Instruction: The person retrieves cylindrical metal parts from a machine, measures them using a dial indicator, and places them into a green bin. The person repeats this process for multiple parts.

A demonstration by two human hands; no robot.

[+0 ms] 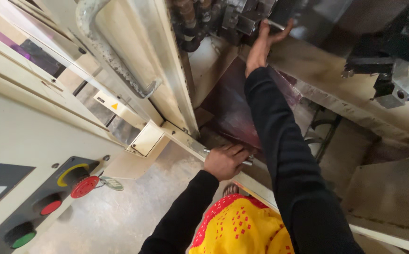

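The metal rod (247, 162) lies along the machine's lower door frame (185, 138), and your left hand (224, 161) is closed around it. Your right hand (263, 42) reaches up, fingers spread, pressing a grey metal block (307, 19) inside the machine, above the stained sloped panel (326, 75).

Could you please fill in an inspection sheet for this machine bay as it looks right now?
Surface: grey concrete floor, stained.
Job's things: metal rod under the left hand, at the lower frame edge; grey metal part inside the machine.
Clutter: nothing seen.
Grippers: left hand closed around the rod; right hand reaching up, fingers open against the metal part.
Cables: dark hoses near the top of the machine.
Surroundings: open door with handle; control panel with red mushroom button, red and green buttons.
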